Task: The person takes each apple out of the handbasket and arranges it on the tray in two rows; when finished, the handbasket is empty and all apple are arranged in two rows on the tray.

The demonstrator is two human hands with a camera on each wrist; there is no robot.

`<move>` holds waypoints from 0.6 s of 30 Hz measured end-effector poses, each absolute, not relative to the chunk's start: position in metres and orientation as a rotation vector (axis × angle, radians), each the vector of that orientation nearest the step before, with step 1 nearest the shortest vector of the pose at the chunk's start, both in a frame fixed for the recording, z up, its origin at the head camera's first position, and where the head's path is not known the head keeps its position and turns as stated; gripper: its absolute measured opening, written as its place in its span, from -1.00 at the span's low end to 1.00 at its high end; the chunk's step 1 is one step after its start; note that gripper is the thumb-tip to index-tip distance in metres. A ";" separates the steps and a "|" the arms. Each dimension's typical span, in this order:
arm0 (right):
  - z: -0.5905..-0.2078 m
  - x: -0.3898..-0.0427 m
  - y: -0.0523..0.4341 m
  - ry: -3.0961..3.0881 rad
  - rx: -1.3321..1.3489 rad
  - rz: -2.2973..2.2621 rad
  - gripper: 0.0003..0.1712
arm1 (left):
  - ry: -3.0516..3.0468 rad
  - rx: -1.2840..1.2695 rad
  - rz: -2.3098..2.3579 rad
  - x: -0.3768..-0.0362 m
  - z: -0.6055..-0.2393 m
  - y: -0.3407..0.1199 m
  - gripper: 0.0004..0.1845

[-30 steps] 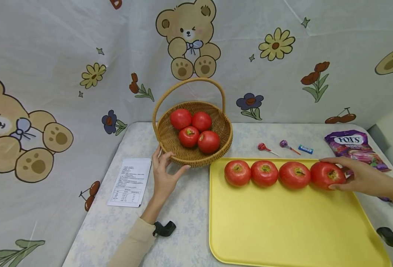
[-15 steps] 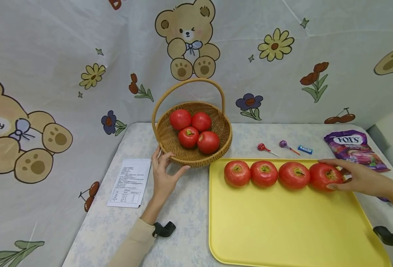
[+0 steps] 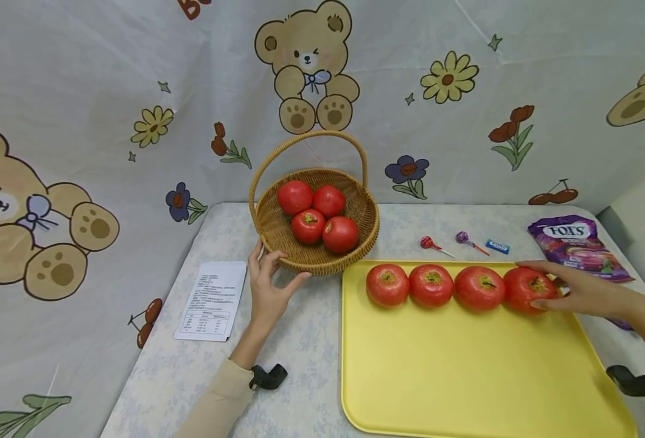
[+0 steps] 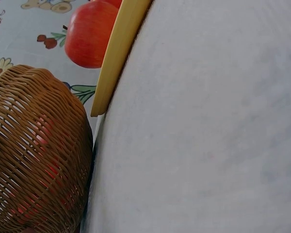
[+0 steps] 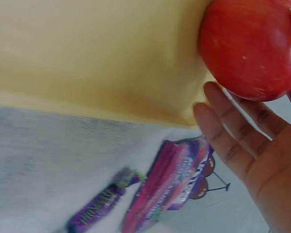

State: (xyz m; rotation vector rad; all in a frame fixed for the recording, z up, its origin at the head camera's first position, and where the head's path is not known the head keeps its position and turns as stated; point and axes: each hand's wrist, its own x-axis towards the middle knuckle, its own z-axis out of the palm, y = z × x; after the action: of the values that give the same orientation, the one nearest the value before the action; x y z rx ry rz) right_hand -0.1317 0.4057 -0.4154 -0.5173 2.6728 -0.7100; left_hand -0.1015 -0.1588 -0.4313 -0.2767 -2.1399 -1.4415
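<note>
A wicker basket (image 3: 311, 264) with a hoop handle holds several red tomatoes (image 3: 340, 234) at the table's back. My left hand (image 3: 275, 267) rests against its near left wall, fingers upright and thumb spread along the base. To its right lies a yellow tray (image 3: 465, 377) with a row of tomatoes along its far edge. My right hand (image 3: 536, 286) holds the rightmost tomato (image 3: 522, 289), index finger over the top, thumb in front. The right wrist view shows this tomato (image 5: 252, 48) on the tray (image 5: 87, 58) beside my fingers (image 5: 223, 126). In the left wrist view the basket (image 4: 34, 160) sits by the tray's corner (image 4: 119, 53).
A printed paper sheet (image 3: 212, 299) lies left of my left hand. Behind the tray are two lollipops (image 3: 429, 243), a small blue candy (image 3: 498, 246) and a purple Fox's bag (image 3: 574, 243). A bear-print cloth hangs behind the table.
Both hands and the tomatoes keep their places; only the view has shifted slightly.
</note>
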 end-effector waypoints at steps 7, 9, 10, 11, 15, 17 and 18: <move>-0.393 -0.144 0.392 2.747 -0.607 -0.595 -0.14 | -2.138 -0.278 -1.439 -0.101 -0.434 -0.159 -0.46; -0.382 -0.149 0.382 2.782 -0.632 -0.575 -0.11 | -2.137 -0.281 -1.439 -0.101 -0.434 -0.159 -0.45; -0.376 -0.151 0.376 2.804 -0.636 -0.571 -0.09 | -2.136 -0.282 -1.441 -0.101 -0.434 -0.159 -0.45; -0.370 -0.154 0.370 2.821 -0.651 -0.574 -0.08 | -2.136 -0.281 -1.443 -0.102 -0.434 -0.159 -0.46; -0.346 -0.165 0.334 2.888 -0.712 -0.575 -0.07 | -2.133 -0.281 -1.448 -0.102 -0.434 -0.159 -0.46; -0.335 -0.170 0.311 2.908 -0.748 -0.558 -0.08 | -2.131 -0.284 -1.449 -0.102 -0.434 -0.159 -0.46; -0.330 -0.173 0.300 2.906 -0.782 -0.551 -0.10 | -2.133 -0.283 -1.447 -0.102 -0.433 -0.159 -0.46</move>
State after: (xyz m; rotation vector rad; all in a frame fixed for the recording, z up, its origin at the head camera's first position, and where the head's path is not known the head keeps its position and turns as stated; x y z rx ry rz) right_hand -0.1727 0.2996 -0.3299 -0.7822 2.9063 -0.5508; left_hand -0.1022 -0.1585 -0.4334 -0.2827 -2.1326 -1.4471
